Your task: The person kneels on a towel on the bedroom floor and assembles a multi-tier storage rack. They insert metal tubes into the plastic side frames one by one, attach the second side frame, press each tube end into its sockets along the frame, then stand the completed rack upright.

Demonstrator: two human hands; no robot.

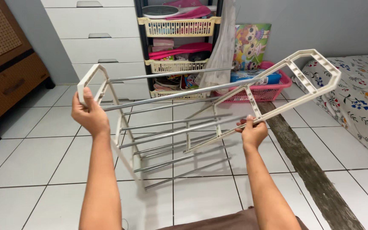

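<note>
A white rack (171, 127) with metal rods hangs above the tiled floor (30, 162), rods running left to right; left hand (89, 115) and right hand (252, 133) fingers clamp opposite end frames.

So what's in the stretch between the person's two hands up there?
In the head view, grey metal rods of the shoe rack span it, from the white side frame in the left hand towards the frame the right hand grips; white floor tiles show behind.
</note>
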